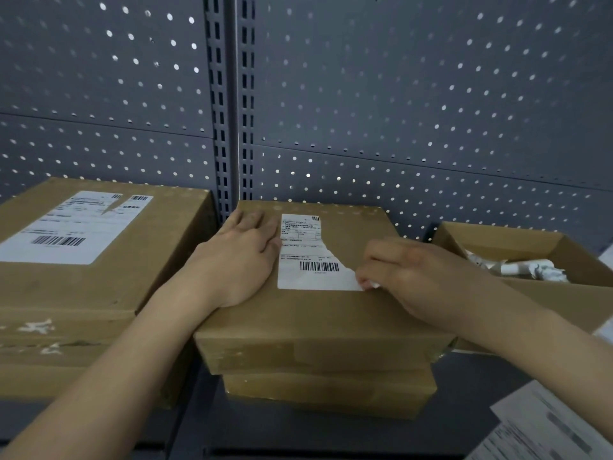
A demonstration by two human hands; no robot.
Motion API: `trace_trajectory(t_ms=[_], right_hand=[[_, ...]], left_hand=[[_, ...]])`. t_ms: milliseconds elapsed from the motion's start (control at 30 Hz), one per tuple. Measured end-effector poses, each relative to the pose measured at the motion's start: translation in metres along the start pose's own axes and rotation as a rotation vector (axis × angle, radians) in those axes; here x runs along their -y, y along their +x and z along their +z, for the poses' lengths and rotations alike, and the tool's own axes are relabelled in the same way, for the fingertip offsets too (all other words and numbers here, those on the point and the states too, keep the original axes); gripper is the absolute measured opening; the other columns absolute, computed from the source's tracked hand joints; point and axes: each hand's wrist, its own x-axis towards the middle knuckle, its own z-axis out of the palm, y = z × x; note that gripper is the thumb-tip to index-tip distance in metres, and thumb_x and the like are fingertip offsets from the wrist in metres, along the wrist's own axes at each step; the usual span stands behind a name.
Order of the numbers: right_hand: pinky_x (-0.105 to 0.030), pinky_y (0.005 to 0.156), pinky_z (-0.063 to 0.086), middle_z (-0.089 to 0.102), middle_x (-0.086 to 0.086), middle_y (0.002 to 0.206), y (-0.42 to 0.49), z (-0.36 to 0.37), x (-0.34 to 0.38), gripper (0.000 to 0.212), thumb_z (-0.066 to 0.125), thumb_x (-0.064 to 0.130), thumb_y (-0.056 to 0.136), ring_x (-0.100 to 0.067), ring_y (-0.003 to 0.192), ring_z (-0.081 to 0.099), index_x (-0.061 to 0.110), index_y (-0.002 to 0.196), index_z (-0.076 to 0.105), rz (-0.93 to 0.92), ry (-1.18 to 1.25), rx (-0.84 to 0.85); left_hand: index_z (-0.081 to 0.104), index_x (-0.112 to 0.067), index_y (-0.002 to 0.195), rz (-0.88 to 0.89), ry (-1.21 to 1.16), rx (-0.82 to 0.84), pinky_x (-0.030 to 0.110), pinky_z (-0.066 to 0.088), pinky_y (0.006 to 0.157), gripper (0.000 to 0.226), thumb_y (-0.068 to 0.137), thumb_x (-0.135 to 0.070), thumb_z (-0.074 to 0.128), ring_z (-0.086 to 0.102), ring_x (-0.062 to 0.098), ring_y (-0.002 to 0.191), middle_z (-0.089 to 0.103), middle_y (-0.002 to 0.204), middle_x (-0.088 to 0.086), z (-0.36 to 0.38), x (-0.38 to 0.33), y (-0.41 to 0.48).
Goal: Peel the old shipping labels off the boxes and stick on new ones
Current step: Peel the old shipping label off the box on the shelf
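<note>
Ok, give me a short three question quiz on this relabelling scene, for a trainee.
1. True or false: the left hand lies flat on the middle box.
2. What does the right hand pinch? A) a corner of the torn label B) a tape roll C) a pen
3. Fill in: crumpled scraps lie in the ___ box at the right.
Key: 1 true; 2 A; 3 open.

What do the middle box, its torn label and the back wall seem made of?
The middle box: matte brown cardboard, judging by dull tan faces and folded edges. The torn label: thin white printed paper, ragged tear edge. The back wall: probably grey painted metal, with regular punched holes and slotted uprights.
</note>
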Motion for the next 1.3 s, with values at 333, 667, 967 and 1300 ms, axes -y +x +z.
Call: trace_trajectory(t_ms=[333, 667, 967, 1300], right_hand=[[-0.004, 0.080, 0.039, 0.061, 0.013, 0.096, -0.006, -0.011, -0.013, 0.012, 0.066, 0.014, 0.091, 0.007, 0.089, 0.055, 0.022, 0.096, 0.073, 0.171, 0.402, 0.048], [-0.031, 0.047, 0.049, 0.049, 0.006, 0.095, -0.003, -0.001, -0.008, 0.033, 0.064, -0.002, 0.078, -0.012, 0.079, 0.047, 0.023, 0.094, 0.049, -0.094, 0.022, 0.038], [-0.027, 0.056, 0.045, 0.034, 0.015, 0.097, 0.003, -0.002, -0.006, 0.007, 0.038, 0.026, 0.097, -0.007, 0.064, 0.043, 0.032, 0.095, 0.039, 0.002, 0.092, 0.205], [-0.027, 0.065, 0.051, 0.050, 0.018, 0.100, -0.003, -0.002, -0.016, 0.017, 0.044, 0.017, 0.096, -0.007, 0.075, 0.054, 0.030, 0.094, 0.055, -0.027, 0.230, 0.070]], left_hand=[[0.015, -0.035, 0.154, -0.004, -0.002, 0.000, 0.049, 0.015, 0.120, 0.053, 0.102, -0.047, 0.020, -0.006, 0.016, 0.150, 0.008, 0.163, -0.010, 0.001, 0.003, 0.002], [0.013, -0.038, 0.153, -0.024, 0.011, 0.003, 0.046, 0.016, 0.118, 0.052, 0.102, -0.046, 0.020, -0.007, 0.014, 0.150, 0.006, 0.163, -0.012, -0.002, -0.003, -0.002], [0.016, -0.040, 0.153, -0.036, -0.005, -0.009, 0.046, 0.017, 0.117, 0.052, 0.102, -0.047, 0.021, -0.005, 0.012, 0.150, 0.008, 0.162, -0.013, -0.002, -0.003, -0.003], [0.019, -0.040, 0.152, -0.039, -0.023, -0.025, 0.046, 0.018, 0.118, 0.051, 0.101, -0.048, 0.023, -0.005, 0.011, 0.150, 0.010, 0.162, -0.013, -0.002, -0.003, -0.003]])
